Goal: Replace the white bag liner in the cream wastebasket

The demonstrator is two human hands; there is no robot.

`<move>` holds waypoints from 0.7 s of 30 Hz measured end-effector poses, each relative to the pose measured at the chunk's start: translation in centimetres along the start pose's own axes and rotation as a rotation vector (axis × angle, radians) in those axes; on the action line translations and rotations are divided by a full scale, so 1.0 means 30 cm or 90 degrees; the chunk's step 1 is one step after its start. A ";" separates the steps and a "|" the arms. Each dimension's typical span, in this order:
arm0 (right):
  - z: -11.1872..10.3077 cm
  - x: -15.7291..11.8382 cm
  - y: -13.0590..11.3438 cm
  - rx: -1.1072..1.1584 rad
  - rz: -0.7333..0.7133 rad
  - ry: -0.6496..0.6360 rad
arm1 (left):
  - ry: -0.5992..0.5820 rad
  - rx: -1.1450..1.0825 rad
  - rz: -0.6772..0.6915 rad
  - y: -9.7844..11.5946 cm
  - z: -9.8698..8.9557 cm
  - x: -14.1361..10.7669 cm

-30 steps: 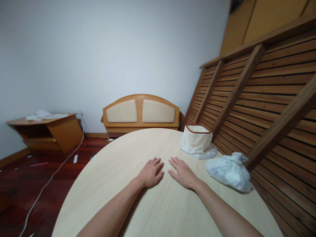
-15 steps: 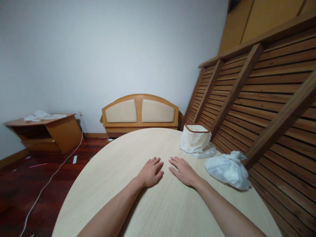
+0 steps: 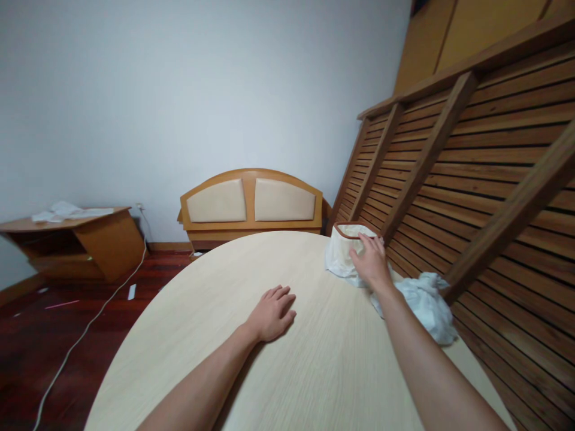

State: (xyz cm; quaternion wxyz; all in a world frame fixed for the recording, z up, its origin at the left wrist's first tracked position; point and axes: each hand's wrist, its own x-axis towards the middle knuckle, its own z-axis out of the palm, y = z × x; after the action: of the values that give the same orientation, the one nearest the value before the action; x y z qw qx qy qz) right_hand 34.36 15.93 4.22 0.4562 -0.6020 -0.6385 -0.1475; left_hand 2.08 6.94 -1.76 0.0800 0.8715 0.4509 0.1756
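Palm down on the pale round table (image 3: pixel 215 335) rests my left hand (image 3: pixel 272 314), its fingers stretched out and nothing in them. My right hand (image 3: pixel 372 260) is at the near right side of a small white bin (image 3: pixel 340 254) with a brown rim and a white plastic bag lining it. The fingers of this hand are apart and come up to the rim; whether they touch it I cannot tell. A knotted white plastic bag (image 3: pixel 429 305), stuffed full, lies to the right, partly covered by my right forearm.
Slatted wooden panels (image 3: pixel 449 191) lean along the right side, close to the table's edge. Behind the table stands a headboard (image 3: pixel 251 224). At left are a low wooden cabinet (image 3: pixel 112 245) with white papers on top and a white cable (image 3: pixel 92 323) across the dark red floor.
My right hand has lifted off the tabletop and moved forward and right to the bin. My left hand stays flat in place. The view has shifted slightly.
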 end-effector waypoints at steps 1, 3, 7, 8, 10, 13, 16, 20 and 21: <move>0.008 -0.008 0.006 -0.010 0.002 -0.012 | 0.001 0.001 0.000 0.001 -0.001 0.000; 0.017 -0.023 0.007 -0.029 -0.001 -0.019 | 0.003 0.000 -0.001 0.001 -0.002 0.001; 0.005 -0.032 -0.009 -0.058 0.020 0.024 | 0.000 -0.005 -0.002 -0.003 -0.002 -0.002; -0.001 -0.030 -0.014 -0.057 0.026 0.031 | 0.001 -0.007 -0.001 -0.004 -0.001 -0.003; -0.010 -0.024 -0.022 -0.037 0.031 0.015 | 0.003 -0.011 -0.002 -0.005 0.000 -0.006; -0.016 -0.011 -0.044 0.008 0.021 -0.047 | 0.009 -0.023 -0.010 -0.002 0.002 -0.008; -0.023 0.003 -0.101 0.044 -0.010 -0.097 | 0.035 -0.044 -0.028 0.006 0.000 -0.006; -0.064 -0.005 -0.253 0.107 -0.074 -0.182 | 0.146 -0.118 -0.067 0.010 -0.007 0.002; -0.084 -0.014 -0.300 0.125 -0.091 -0.211 | 0.181 -0.141 -0.074 0.009 -0.008 0.004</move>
State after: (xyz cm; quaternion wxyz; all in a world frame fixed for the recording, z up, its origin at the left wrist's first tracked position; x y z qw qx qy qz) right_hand 27.19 11.73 8.51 0.3899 -0.5236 -0.7574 -0.0153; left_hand 2.27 6.87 -1.43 0.1209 0.7964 0.4848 0.3408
